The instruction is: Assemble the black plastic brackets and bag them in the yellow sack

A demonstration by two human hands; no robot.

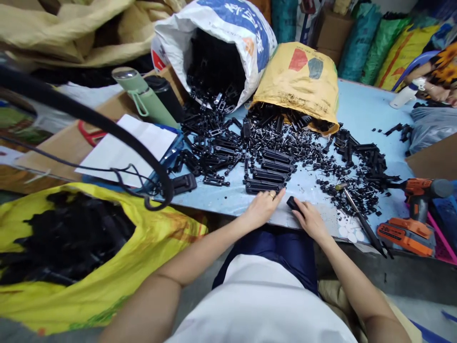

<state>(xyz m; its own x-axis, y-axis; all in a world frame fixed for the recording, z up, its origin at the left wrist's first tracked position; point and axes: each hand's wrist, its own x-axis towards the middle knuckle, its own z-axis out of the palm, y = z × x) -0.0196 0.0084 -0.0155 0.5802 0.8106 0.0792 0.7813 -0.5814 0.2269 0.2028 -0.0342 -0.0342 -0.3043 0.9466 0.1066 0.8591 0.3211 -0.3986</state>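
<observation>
My left hand (262, 208) lies at the near end of a row of long black plastic parts (269, 176). Its index finger is stretched out and its fingertips reach the nearest part; a ring shows on one finger. Just right of it, my right hand (311, 218) grips a short black plastic piece (293, 204) by the table's front edge. Most of that piece's near side is covered by the fingers. Beyond both hands spreads a heap of small black pins (285, 138) with metal shanks.
A white sack (255, 28) and a yellow sack (300, 71) spill black parts onto the blue table. A hammer (360, 216) and an orange cordless drill (407, 233) lie right. At left are an open yellow bag (171, 228) and a green flask (157, 102). Another person's hand (437, 91) shows far right.
</observation>
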